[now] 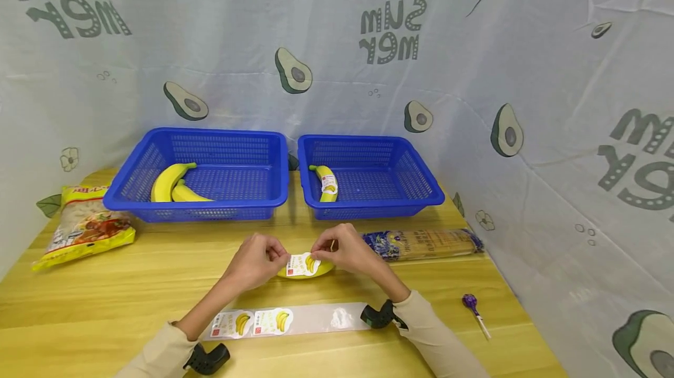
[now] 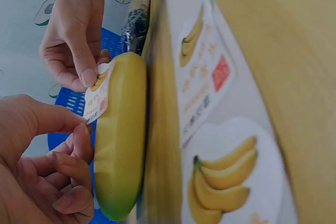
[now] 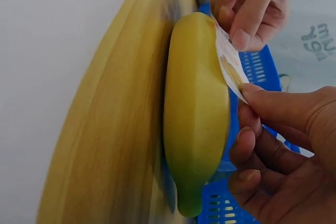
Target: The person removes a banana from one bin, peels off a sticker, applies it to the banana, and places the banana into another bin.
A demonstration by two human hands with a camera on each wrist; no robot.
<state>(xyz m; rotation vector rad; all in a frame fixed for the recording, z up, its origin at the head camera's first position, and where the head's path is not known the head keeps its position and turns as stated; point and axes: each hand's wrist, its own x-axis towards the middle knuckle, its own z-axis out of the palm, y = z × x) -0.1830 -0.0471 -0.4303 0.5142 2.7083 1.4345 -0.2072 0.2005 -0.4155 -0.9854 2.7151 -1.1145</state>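
Note:
A white sticker (image 1: 302, 264) with a printed banana picture is held over a yellow banana (image 1: 322, 269) that lies on the table. My left hand (image 1: 256, 261) pinches one end of the sticker between thumb and forefinger. At the other end, my right hand (image 1: 344, 247) pinches its edge. The right wrist view shows the sticker (image 3: 230, 59) against the side of the banana (image 3: 195, 103), its near edge lifted off the skin. Nearer the body lies a clear backing strip (image 1: 316, 318) bearing two more banana stickers (image 1: 272, 322).
Behind stand two blue baskets, the left one (image 1: 197, 212) with yellow bananas (image 1: 169, 182), the right one (image 1: 368, 211) with a stickered banana (image 1: 327, 184). A yellow-edged food bag (image 1: 86, 223) sits left; a noodle packet (image 1: 423, 243) and purple lollipop (image 1: 470, 302) lie right.

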